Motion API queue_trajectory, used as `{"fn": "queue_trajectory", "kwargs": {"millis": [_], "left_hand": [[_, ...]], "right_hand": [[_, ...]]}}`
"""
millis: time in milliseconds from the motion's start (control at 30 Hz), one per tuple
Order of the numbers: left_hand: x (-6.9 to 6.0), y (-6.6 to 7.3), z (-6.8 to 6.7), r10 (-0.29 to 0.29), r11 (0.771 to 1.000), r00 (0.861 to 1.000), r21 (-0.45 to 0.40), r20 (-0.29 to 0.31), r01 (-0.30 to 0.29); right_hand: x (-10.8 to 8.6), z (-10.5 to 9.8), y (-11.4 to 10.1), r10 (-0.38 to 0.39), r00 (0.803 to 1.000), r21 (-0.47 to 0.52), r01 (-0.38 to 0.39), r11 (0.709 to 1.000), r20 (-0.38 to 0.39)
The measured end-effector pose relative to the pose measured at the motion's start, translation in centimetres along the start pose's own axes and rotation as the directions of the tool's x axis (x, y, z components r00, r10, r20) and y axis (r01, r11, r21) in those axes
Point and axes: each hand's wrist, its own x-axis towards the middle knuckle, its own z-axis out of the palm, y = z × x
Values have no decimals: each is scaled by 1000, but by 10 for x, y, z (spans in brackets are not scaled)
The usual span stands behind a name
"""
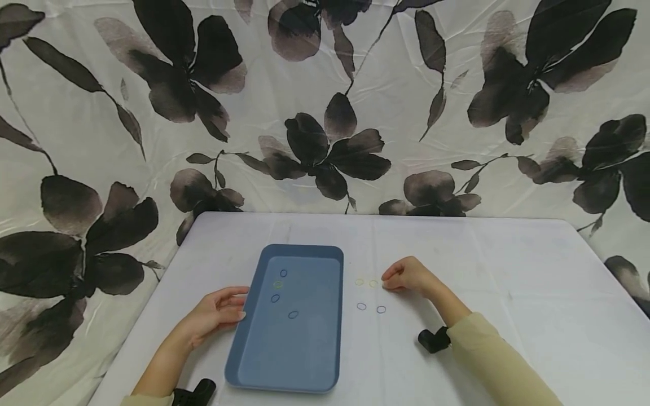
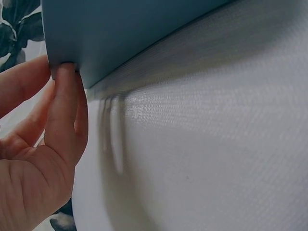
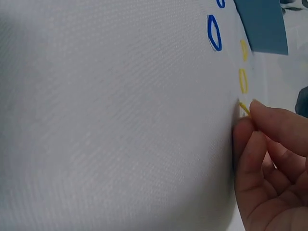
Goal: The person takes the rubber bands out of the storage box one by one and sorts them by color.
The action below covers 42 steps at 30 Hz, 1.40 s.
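Note:
My left hand holds the left rim of the blue tray; in the left wrist view the fingers meet the tray's edge from both sides. Between the thumb and fingertips of my right hand is a thin yellow ring, partly hidden, low over the white cloth. Just left of that hand lie two yellow rings, with two blue rings nearer me. Inside the tray are a yellow ring and several blue rings.
A white cloth covers the table. Behind it hangs a sheet with dark flowers. Black wrist devices sit by the left cuff and the right cuff.

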Motion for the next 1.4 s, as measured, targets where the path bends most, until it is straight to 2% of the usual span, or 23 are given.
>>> {"fn": "queue_trajectory", "kwargs": {"millis": [200,500,767,1033,1400], "left_hand": [[0,-1,0,0,1000,1000,5,-13,0],[-2,-2,0,2,1000,1000,10,-9,-2],[-3,-3,1,-2,1000,1000,5,-11,2],[-4,0,1,-6,1000,1000,-6,-11,6],[-3,0,3,-16,1000,1000,-12,-16,16]], "right_hand": [[1,-1,-2,-10,999,-101,6,995,-43],[-1,-4,-3,25,1000,-75,-25,997,-2],[-1,-10,-6,65,997,-2,-65,998,51],[4,-16,-21,98,994,33,-100,994,43],[10,-13,-40,83,995,36,-86,996,62]]}}
